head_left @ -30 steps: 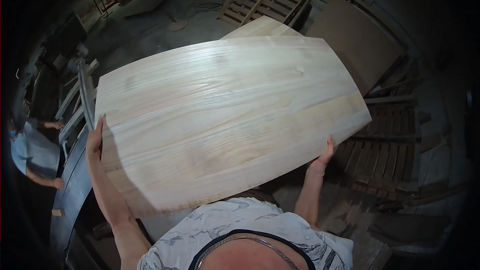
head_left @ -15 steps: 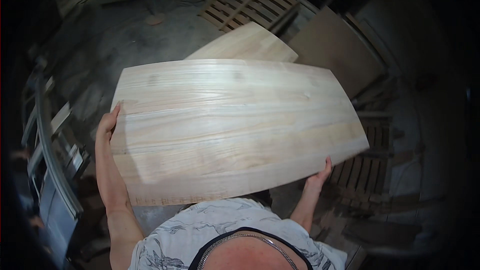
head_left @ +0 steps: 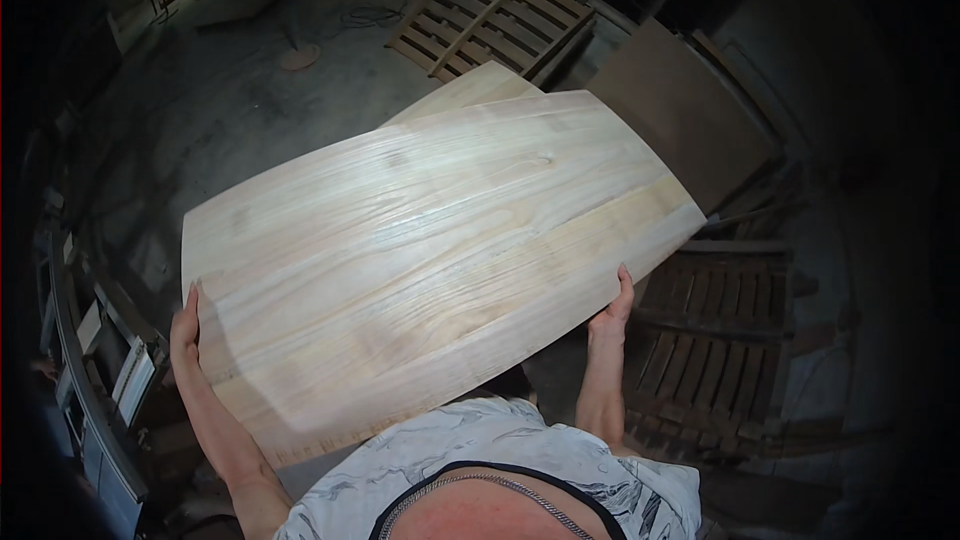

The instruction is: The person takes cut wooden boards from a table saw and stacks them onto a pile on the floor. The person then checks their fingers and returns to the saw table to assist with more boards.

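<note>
A large pale plank-jointed wooden panel [head_left: 420, 260] spans the middle of the view at a slant, its right end higher in the picture. My left hand [head_left: 185, 325] is closed round its left edge near the lower part, thumb on top. My right hand [head_left: 615, 300] grips the near edge toward the right, thumb upward; the fingers of both hands are partly hidden beneath the board. A second pale panel [head_left: 470, 90] shows behind the far edge, mostly covered by the one I hold.
Slatted wooden pallets [head_left: 500, 15] lie at the back, and more [head_left: 705, 360] at the right. A brown sheet board [head_left: 680, 115] is right of the panels. A curved metal rail [head_left: 70, 340] with wooden pieces runs along the left. A round-based stand [head_left: 298, 58] is on the concrete floor [head_left: 220, 120].
The panel in my hands has shifted left, its left end dropping lower in the picture. The co-worker at the left, plain a second ago, has mostly passed out of view.
</note>
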### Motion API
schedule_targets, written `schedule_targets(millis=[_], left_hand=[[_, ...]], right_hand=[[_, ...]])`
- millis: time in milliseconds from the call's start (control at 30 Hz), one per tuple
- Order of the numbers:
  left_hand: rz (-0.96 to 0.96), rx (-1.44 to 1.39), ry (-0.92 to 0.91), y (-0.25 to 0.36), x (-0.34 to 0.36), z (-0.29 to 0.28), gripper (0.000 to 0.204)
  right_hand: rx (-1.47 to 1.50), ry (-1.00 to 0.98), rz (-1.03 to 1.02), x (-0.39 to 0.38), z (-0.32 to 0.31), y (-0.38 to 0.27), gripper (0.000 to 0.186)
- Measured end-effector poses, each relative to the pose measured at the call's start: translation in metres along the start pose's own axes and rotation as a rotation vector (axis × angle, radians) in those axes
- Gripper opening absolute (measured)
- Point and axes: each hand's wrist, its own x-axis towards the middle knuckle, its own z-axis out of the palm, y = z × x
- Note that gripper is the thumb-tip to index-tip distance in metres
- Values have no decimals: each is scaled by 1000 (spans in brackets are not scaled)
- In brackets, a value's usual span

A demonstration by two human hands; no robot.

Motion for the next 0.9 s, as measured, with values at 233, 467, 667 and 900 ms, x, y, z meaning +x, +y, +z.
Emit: schedule_targets(millis=[233,467,667,900], left_hand=[[-81,-1,232,13,-34,23,100],[-144,-197,202,-19,10,27,97],[-152,-227,196,-20,45,37,97],[-180,-170,182,11,58,139,105]], right_hand=[[-17,-183,187,146,75,51,57],[-86,-244,265,201,145,124,59],[-140,-184,278,246,160,178,61],[-88,-137,370,357,98,203,67]])
